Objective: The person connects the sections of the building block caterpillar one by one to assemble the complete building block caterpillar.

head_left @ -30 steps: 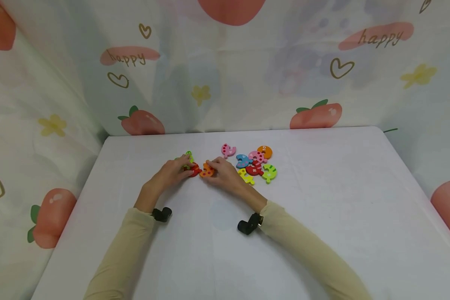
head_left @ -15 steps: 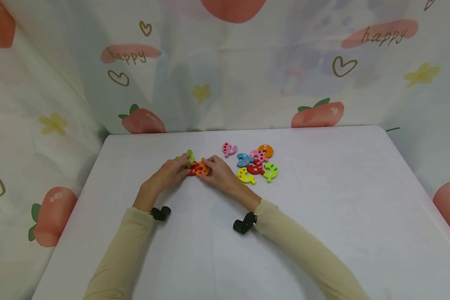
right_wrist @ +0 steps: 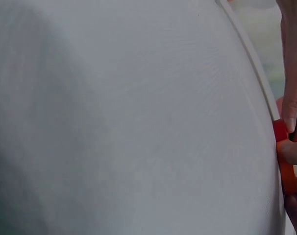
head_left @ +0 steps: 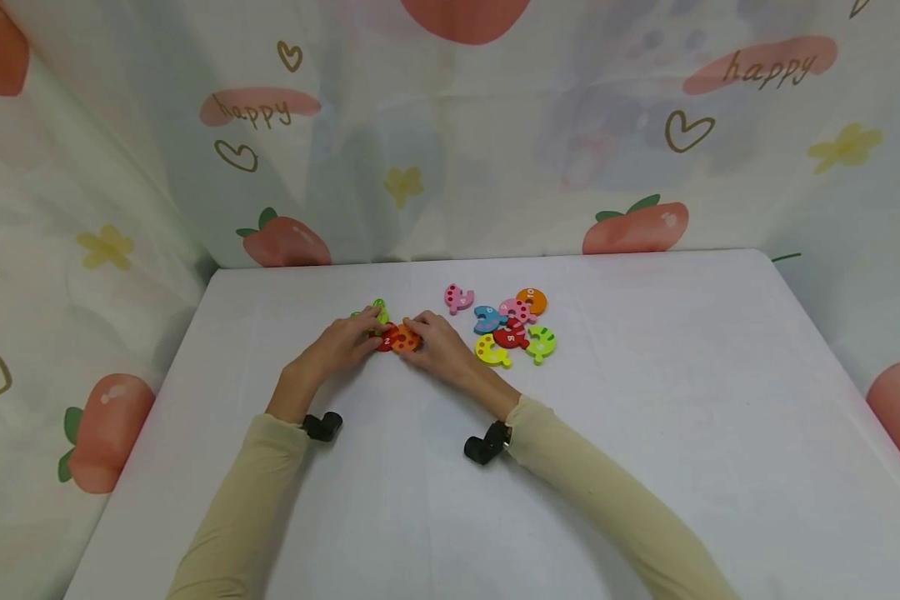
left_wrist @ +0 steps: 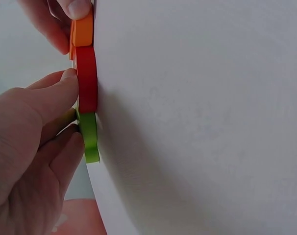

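Note:
In the head view, my left hand (head_left: 337, 343) holds down a red number puzzle piece (head_left: 387, 339) with thumb and fingers. A green puzzle piece (left_wrist: 89, 139) lies flat beyond the red one, partly under my left fingers. My right hand (head_left: 444, 348) pinches an orange spotted puzzle piece (head_left: 406, 340) between thumb and fingers. The orange piece sits right against the red one's right side. From the left wrist, green, red and orange edges form one row on the white tabletop. The right wrist view catches only the orange piece (right_wrist: 287, 174) and a bit of red.
To the right lies a loose cluster of puzzle pieces: blue (head_left: 487, 319), pink (head_left: 516, 311), orange (head_left: 532, 301), red (head_left: 508, 336), yellow (head_left: 491, 351) and green (head_left: 542, 344). Another pink piece (head_left: 457, 298) lies apart, farther back. A printed curtain (head_left: 480, 167) hangs behind the table.
My right hand has brought the orange piece leftward, closing the gap to the red piece. During the last half second it barely moves. The left hand stays on its pieces.

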The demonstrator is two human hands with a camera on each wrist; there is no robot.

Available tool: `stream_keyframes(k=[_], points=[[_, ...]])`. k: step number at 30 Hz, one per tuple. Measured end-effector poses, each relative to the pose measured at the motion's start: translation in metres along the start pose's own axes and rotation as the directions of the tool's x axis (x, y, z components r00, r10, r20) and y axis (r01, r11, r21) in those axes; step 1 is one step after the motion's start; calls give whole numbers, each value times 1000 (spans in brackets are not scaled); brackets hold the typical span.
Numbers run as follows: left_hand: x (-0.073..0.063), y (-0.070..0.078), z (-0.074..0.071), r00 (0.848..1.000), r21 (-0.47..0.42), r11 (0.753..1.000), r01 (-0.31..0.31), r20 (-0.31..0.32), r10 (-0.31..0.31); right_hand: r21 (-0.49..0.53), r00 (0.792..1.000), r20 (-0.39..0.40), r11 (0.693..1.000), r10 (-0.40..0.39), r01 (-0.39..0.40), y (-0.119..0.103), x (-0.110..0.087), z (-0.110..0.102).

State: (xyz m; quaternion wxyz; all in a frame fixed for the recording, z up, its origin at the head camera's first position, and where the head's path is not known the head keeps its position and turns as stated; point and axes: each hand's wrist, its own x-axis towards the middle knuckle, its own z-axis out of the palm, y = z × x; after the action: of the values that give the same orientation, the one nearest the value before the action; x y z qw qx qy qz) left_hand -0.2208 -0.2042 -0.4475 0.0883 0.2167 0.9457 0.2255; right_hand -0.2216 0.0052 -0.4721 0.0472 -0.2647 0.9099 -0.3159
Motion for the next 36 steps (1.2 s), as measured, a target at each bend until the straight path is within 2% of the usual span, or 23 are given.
stream_keyframes(k=[8,11,13,17,21,25,28,32,36], points=[[6,12,-2,998,86,994,63,20,-65,-85,1000,21,996,8,-6,-1,4,-3],[7,20,-1,995,83,991,101,6,-102,-75,999,35,997,12,-9,-1,4,-5],[9,24,1,992,68,990,126,-9,-126,-32,999,38,999,31,-29,1,4,-7],[12,35,8,983,32,984,174,-57,-172,75,996,-36,994,86,-83,8,4,-20],[15,42,16,972,70,975,212,-115,-203,110,976,-140,982,165,-151,19,4,-36],[17,45,21,962,110,962,250,-140,-234,94,956,-185,973,226,-212,30,4,-45],[17,45,23,957,99,958,267,-142,-252,81,948,-199,968,249,-237,36,4,-49],[16,43,24,957,65,962,265,-142,-254,81,942,-199,963,269,-258,42,6,-52],[13,41,23,955,24,961,274,-124,-269,75,949,-160,962,273,-264,45,9,-56]])
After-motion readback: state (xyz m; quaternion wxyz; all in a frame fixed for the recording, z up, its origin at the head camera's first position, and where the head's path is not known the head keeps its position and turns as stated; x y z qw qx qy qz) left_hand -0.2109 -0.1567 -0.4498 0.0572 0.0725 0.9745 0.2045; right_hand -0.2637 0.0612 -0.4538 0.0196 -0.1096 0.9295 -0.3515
